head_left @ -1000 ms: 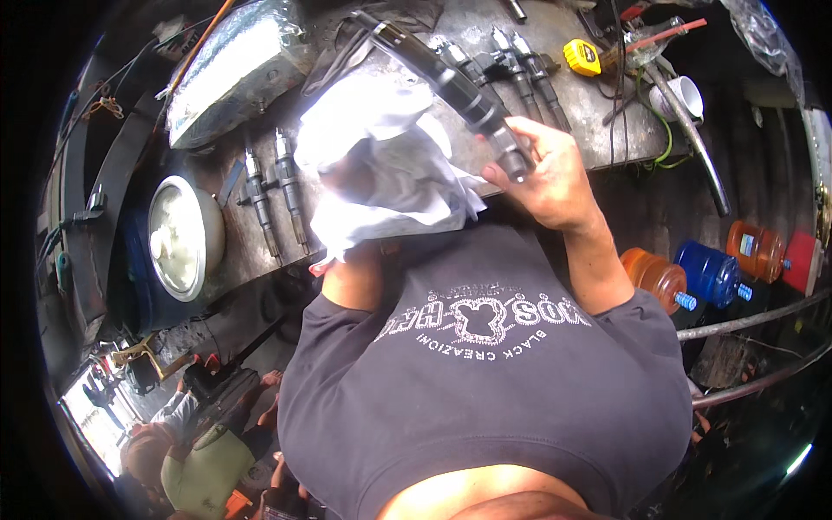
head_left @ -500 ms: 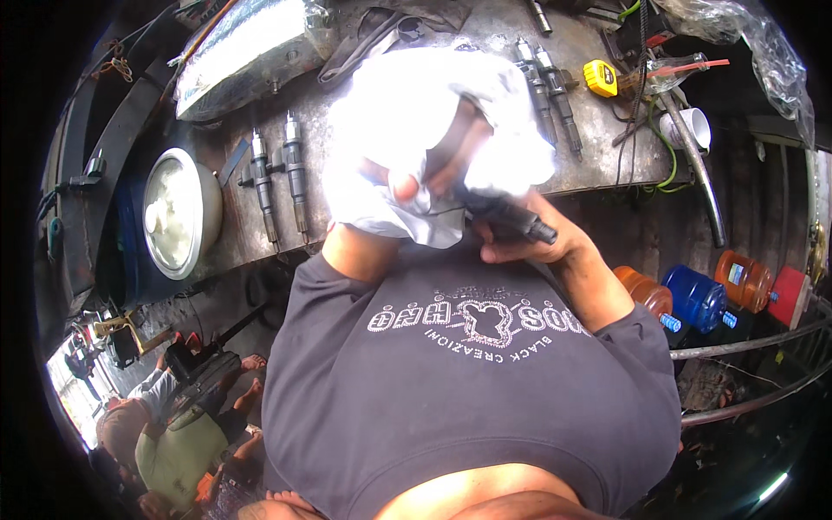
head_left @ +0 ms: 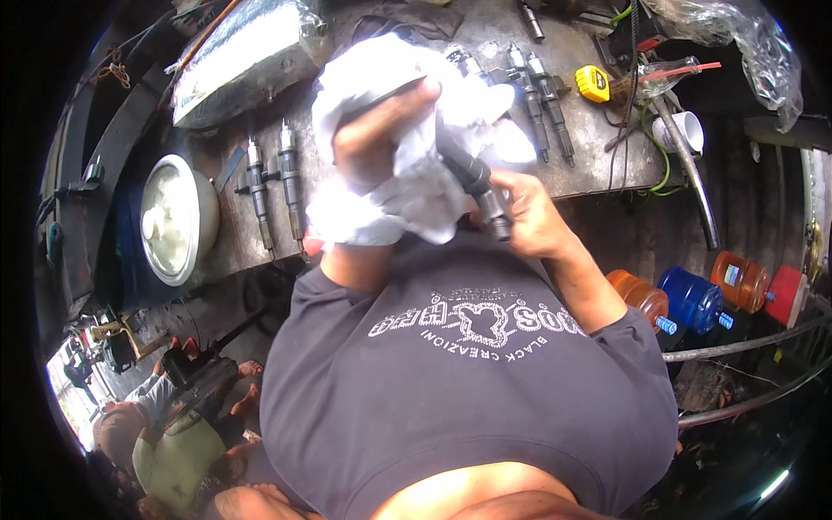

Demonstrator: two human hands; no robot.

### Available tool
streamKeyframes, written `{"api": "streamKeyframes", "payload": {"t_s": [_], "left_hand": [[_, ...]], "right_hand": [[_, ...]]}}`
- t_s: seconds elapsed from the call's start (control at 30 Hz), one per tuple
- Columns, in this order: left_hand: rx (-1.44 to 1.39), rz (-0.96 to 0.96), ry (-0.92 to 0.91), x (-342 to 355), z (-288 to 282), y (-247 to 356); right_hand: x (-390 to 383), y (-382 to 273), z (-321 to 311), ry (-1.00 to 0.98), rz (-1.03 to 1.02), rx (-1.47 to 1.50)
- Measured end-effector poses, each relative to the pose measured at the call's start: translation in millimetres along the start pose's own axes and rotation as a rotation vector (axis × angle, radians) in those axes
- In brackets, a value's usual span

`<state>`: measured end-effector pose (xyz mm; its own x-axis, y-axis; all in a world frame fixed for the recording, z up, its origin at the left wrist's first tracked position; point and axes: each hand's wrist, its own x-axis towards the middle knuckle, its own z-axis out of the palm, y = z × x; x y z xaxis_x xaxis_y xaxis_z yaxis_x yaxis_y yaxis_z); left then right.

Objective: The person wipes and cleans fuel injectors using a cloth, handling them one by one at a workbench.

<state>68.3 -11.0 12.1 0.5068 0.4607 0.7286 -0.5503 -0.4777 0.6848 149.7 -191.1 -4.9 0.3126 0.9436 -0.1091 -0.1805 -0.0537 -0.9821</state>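
Note:
My left hand is closed on a bunched white cloth, which wraps part of the hand and drapes over the wrist. My right hand grips a dark fuel injector, tilted with its metal end down toward my shirt. The injector's upper part disappears into the cloth. Behind the cloth, two more injectors lie side by side on the workbench, with another partly hidden one next to them. Two others lie at the bench's left.
A white lidded pot stands at the bench's left edge. A plastic-wrapped box is at the back left. Right of the injectors are a yellow tape measure, a metal pipe and a white cup. Large bottles lie below right. People sit lower left.
My left hand has moved up and shows more clearly outside the cloth. The injector has turned steeper, its lower end shifting left. My right hand still holds it.

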Motion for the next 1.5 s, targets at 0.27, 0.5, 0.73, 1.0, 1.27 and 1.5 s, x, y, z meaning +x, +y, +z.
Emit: {"api": "streamKeyframes", "payload": {"t_s": [0.27,0.5,0.73,1.0,1.27,1.5], "left_hand": [[-0.288,-0.198,0.357,20.6,-3.7,17.2],[-0.894,-0.533,0.337,23.5,-22.7,12.0],[-1.068,-0.436,0.151,1.6,3.7,36.4],[-0.334,-0.647,0.026,-0.1,-22.9,51.4],[-0.051,-0.137,-0.295,-0.8,-52.5,29.4],[-0.216,-0.135,-0.495,21.7,-47.5,26.7]], "right_hand": [[-12.0,-20.0,1.2,0.073,-0.092,-0.368],[-32.6,-2.2,-3.9,0.026,0.098,-0.218],[-25.8,1.3,-8.0,-0.032,0.075,-0.08],[-30.1,-11.1,-22.2,-0.07,0.072,-0.1],[-33.6,-31.9,-39.8,-0.15,0.221,-0.171],[-33.8,-30.9,-44.5,-0.13,0.217,-0.248]]}}
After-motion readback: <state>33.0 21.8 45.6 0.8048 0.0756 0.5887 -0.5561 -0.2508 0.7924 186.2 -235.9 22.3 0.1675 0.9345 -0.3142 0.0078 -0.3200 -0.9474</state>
